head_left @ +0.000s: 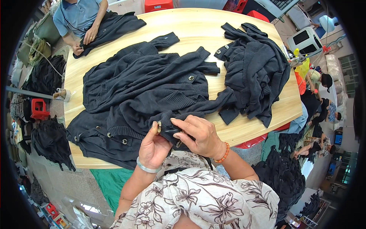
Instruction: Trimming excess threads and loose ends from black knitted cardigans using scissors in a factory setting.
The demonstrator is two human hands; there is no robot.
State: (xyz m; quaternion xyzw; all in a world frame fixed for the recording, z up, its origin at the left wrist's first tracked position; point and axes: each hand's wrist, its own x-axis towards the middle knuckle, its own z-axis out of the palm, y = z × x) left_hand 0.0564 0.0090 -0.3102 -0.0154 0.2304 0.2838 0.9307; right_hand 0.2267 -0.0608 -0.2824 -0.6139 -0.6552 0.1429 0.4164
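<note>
At the near edge of the table, my left hand [154,149] grips a dark knitted cardigan [141,114], thumb against a pale button [159,126] on its edge. Close beside it on the right, my right hand [200,133] is closed, fingers bent over the same cloth. A slim dark metal tool, apparently thread snips [172,131], shows between its fingers with a thin tip toward the button. The fingers cover most of the tool. More buttons [124,141] show along the cardigan's lower front.
Other dark cardigans lie on the pale wooden table [198,23], with a heap [255,72] at the right. Across at the far left, a co-worker's hands [89,36] handle another dark garment [114,28]. A red stool [39,108] and garment piles stand on the floor.
</note>
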